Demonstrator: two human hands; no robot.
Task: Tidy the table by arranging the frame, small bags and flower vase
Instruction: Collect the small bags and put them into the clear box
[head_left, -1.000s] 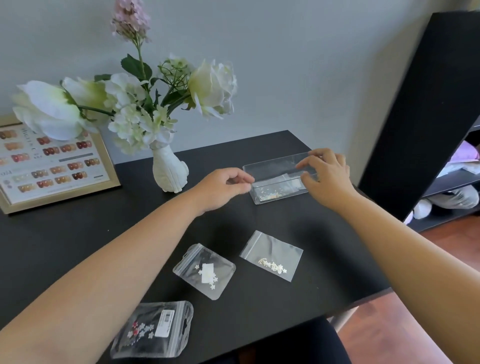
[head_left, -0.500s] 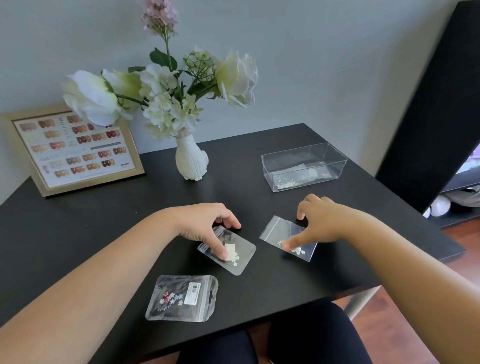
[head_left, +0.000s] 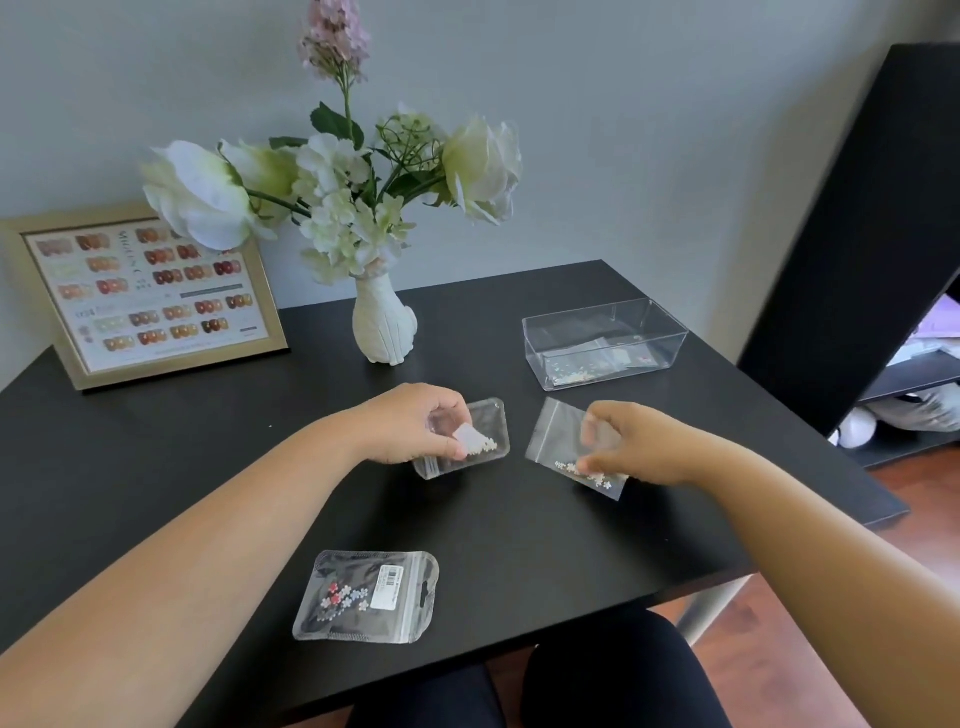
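Your left hand and right hand reach forward side by side, forearms bare, fingers curled down and pinched, each gripping a small bag.

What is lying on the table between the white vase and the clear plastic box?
Nothing: the head view shows only bare black table between the white vase and the clear plastic box. Both hands and their bags are nearer the person.

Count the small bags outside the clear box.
3: one in the left hand, one in the right hand, one flat near the table's front edge. More lie inside the box.
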